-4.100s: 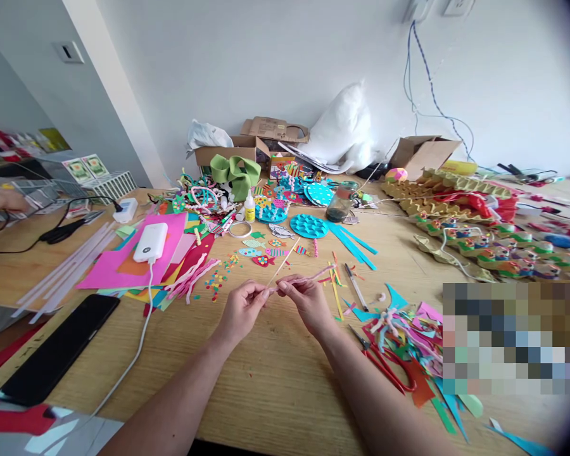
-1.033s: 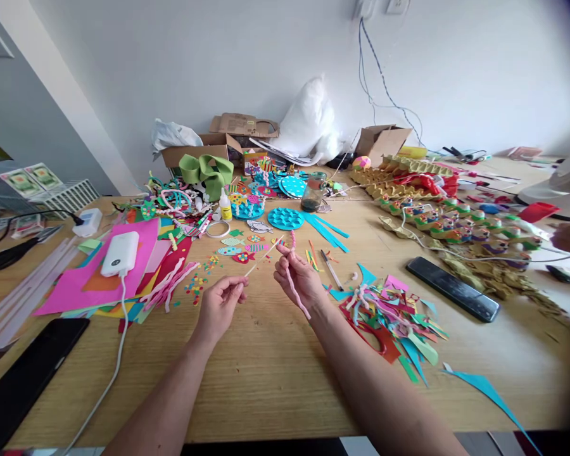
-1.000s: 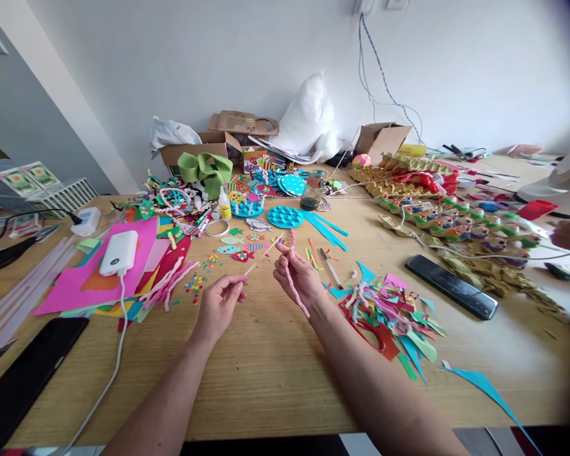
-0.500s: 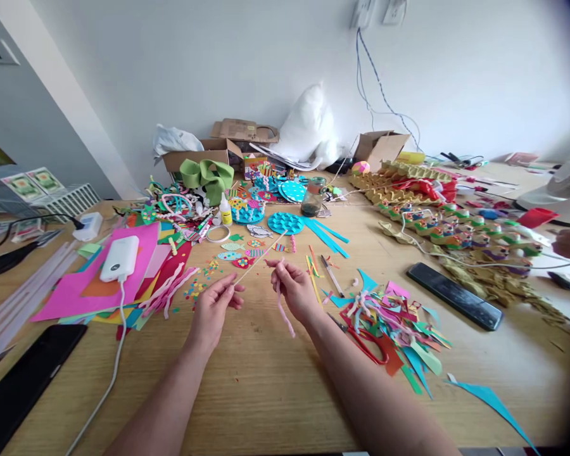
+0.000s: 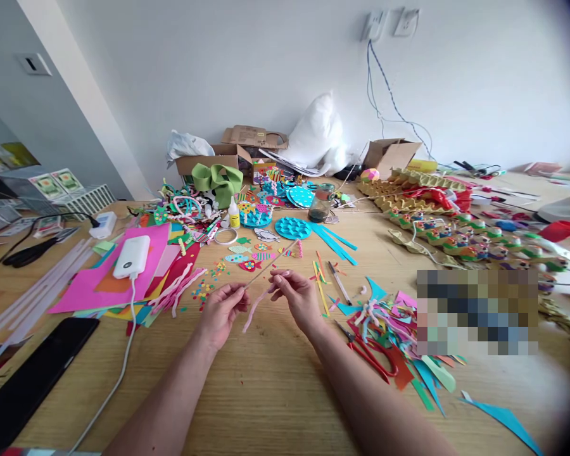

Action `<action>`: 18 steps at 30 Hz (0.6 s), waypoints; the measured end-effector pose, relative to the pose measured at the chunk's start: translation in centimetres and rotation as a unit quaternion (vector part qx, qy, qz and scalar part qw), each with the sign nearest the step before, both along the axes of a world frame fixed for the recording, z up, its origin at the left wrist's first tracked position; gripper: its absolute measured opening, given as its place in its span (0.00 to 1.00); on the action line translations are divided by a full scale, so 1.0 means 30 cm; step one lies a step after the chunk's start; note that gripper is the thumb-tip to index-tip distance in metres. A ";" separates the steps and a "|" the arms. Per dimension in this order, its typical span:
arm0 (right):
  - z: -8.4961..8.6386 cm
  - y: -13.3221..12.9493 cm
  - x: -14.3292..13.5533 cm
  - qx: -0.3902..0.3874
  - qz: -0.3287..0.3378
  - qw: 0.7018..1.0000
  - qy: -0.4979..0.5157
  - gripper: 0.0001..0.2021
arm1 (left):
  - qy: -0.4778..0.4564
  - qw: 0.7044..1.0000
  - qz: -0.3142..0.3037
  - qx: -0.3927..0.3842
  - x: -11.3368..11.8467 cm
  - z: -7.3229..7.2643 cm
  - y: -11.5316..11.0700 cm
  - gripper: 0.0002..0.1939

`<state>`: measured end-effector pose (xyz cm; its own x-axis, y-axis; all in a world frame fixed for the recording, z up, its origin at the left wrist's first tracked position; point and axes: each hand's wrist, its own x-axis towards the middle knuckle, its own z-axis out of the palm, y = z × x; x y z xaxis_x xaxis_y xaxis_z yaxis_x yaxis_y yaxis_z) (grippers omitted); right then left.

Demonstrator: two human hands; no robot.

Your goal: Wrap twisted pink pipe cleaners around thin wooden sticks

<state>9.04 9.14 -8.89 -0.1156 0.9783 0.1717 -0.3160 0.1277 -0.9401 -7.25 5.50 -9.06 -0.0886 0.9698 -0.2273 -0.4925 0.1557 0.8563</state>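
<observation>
My left hand (image 5: 222, 311) is closed, its thumb and fingers pinching the lower end of a thin stick (image 5: 272, 263) that slants up and away to the right. In my right hand (image 5: 296, 297) a pink fuzzy pipe cleaner (image 5: 253, 308) is pinched between thumb and fingertips. Its loose end hangs down to the left, between the two hands. Whether the pipe cleaner touches the stick cannot be made out. Just beyond the hands lie paper fish (image 5: 251, 266) and a blue scalloped disc (image 5: 293, 228).
Red-handled scissors (image 5: 375, 360) lie among paper scraps (image 5: 427, 375) on the right, near a pen (image 5: 339, 282). Pink pipe cleaners (image 5: 183, 288) and coloured sheets (image 5: 90, 282) are at left, with a white power bank (image 5: 132, 256). A glue bottle (image 5: 234, 214) and glass jar (image 5: 321, 206) stand behind.
The pipe cleaner's loose end has swung from hanging down on the right to pointing down-left. My hands are slightly closer together. The whole view has shifted a little.
</observation>
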 end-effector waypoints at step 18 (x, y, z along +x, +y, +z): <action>-0.012 -0.044 -0.024 0.038 -0.028 0.999 -0.004 0.12 | -0.030 0.993 0.096 0.059 -0.010 0.006 0.009 0.13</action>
